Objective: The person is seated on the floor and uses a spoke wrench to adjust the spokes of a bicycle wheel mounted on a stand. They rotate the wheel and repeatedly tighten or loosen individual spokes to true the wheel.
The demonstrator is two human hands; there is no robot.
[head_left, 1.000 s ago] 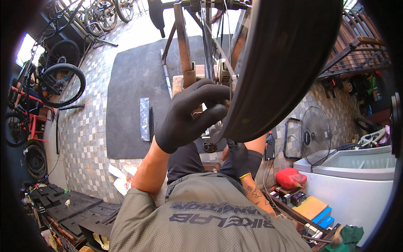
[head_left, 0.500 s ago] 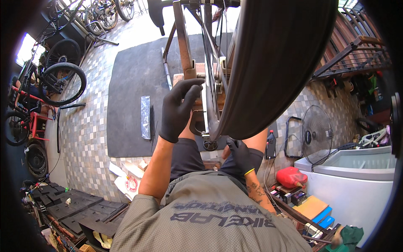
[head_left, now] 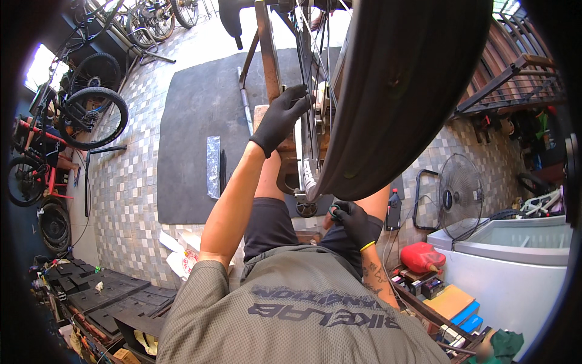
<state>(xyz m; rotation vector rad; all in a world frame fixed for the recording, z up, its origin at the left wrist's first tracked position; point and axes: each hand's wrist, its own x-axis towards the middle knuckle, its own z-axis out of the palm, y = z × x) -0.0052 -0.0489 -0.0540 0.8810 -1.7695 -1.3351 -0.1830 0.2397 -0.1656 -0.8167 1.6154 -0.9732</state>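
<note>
A bicycle wheel with a wide black tyre [head_left: 400, 103] stands upright in front of me, held in a metal wheel stand [head_left: 268, 51]. My left hand [head_left: 282, 119], in a black glove, reaches to the wheel's left side. Its fingertips are closed at a thin spoke [head_left: 308, 121], next to the stand's upright. Low by my right thigh, my gloved right hand [head_left: 357, 224] is closed around a small ring-shaped tool with a green edge [head_left: 334, 210]; its kind is hard to make out. White markings show on the rim [head_left: 308, 176] near the bottom of the wheel.
A dark mat [head_left: 194, 121] lies on the tiled floor, with a silver strip [head_left: 213, 167] on it. To the right are a black bottle [head_left: 394, 209], a fan [head_left: 459, 197], a red fuel can [head_left: 422, 258] and a white chest freezer [head_left: 509, 273]. Bicycles [head_left: 94, 115] stand at left.
My left hand has moved up and right, its fingers now at the spokes. The wheel has turned, bringing rim markings into sight. A green-edged ring now shows in my right hand.
</note>
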